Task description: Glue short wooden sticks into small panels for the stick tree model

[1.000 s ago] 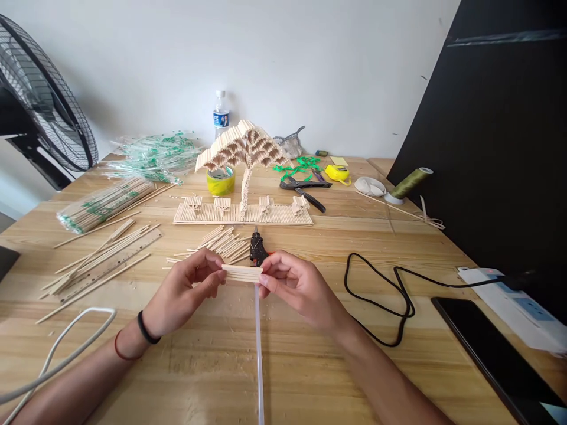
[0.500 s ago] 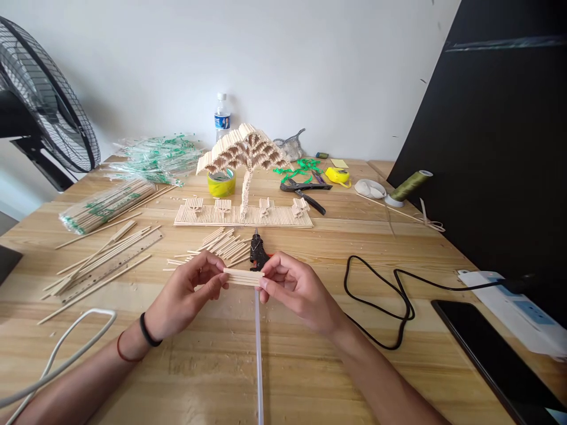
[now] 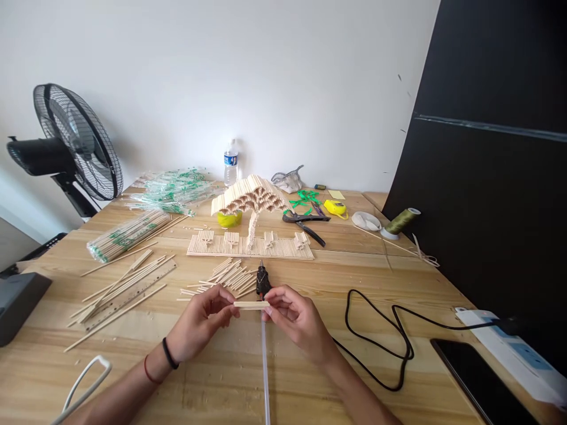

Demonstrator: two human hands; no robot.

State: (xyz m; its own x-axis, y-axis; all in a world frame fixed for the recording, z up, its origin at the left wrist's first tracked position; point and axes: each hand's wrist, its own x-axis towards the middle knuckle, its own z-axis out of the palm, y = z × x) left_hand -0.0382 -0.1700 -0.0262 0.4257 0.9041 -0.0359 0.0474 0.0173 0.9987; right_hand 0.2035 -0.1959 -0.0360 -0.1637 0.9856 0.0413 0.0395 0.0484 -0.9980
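Observation:
Both hands hold a small flat panel of glued wooden sticks (image 3: 250, 304) level above the table. My left hand (image 3: 201, 321) pinches its left end and my right hand (image 3: 295, 319) pinches its right end. Just behind the panel lies a black glue gun (image 3: 263, 280), with a clear glue stick (image 3: 265, 369) running back toward me. A pile of short cut sticks (image 3: 228, 274) lies to the left of the gun. Farther back stands a stick model of a tree on a slatted base (image 3: 250, 227).
Long sticks and a ruler (image 3: 126, 292) lie at left, with wrapped stick bundles (image 3: 128, 233) behind. A black cable (image 3: 390, 342) loops at right near a phone (image 3: 481, 383). Pliers (image 3: 305, 221), a thread spool (image 3: 401, 221), yellow tape, a bottle (image 3: 230, 162) and a fan (image 3: 73, 147) stand behind.
The view has tilted up and pulled back, showing more wall and the fan. The panel has turned edge-on, flatter between both hands. The grip is unchanged.

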